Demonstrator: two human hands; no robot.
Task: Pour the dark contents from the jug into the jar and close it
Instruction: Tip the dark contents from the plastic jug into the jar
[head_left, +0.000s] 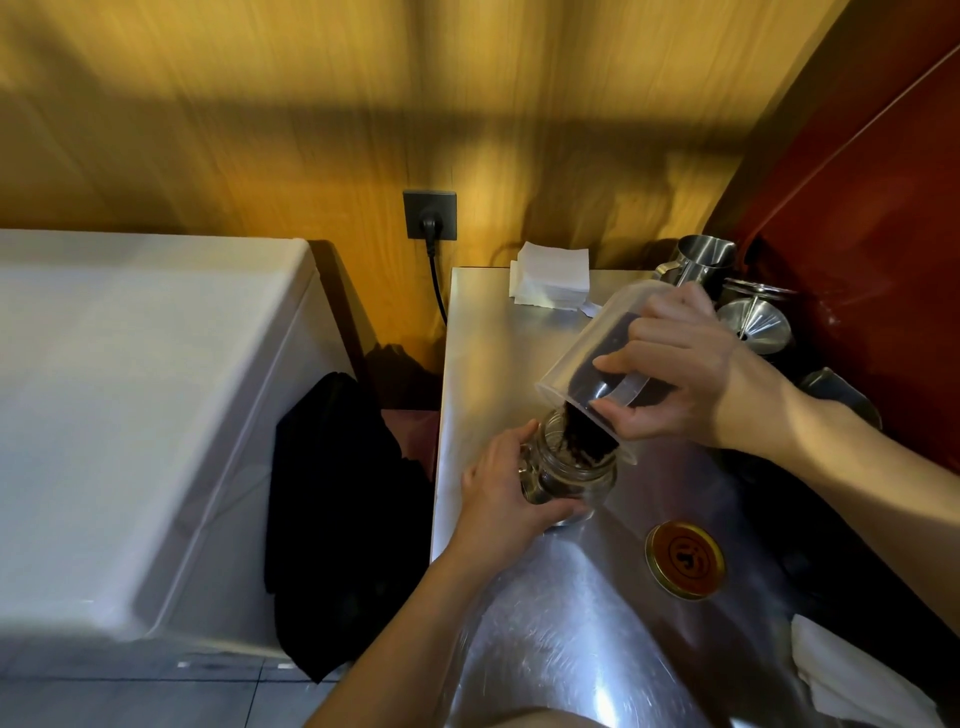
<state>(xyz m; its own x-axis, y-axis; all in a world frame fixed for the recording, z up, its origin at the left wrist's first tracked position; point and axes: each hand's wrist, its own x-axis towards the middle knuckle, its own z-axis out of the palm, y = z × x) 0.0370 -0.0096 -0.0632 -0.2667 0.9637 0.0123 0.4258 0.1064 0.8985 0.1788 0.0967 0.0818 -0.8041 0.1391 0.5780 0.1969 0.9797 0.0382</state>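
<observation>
My right hand (680, 369) grips the handle of a clear plastic jug (587, 358), tipped steeply with its mouth down over the jar. Dark contents (584, 434) slide out of the jug's lip into a small glass jar (569, 475) that stands upright on the steel counter (519, 613). My left hand (501, 486) is wrapped around the jar's left side and holds it steady. The jar is partly filled with the dark stuff. Its gold-rimmed brown lid (685, 560) lies flat on the counter, to the right of the jar and apart from it.
A stack of white paper squares (550, 275) sits at the counter's back. A steel pitcher (701, 260) and a metal funnel (756, 322) stand at the back right by the red wall. White cloth (852, 675) lies front right. A black garment (343, 519) hangs left of the counter.
</observation>
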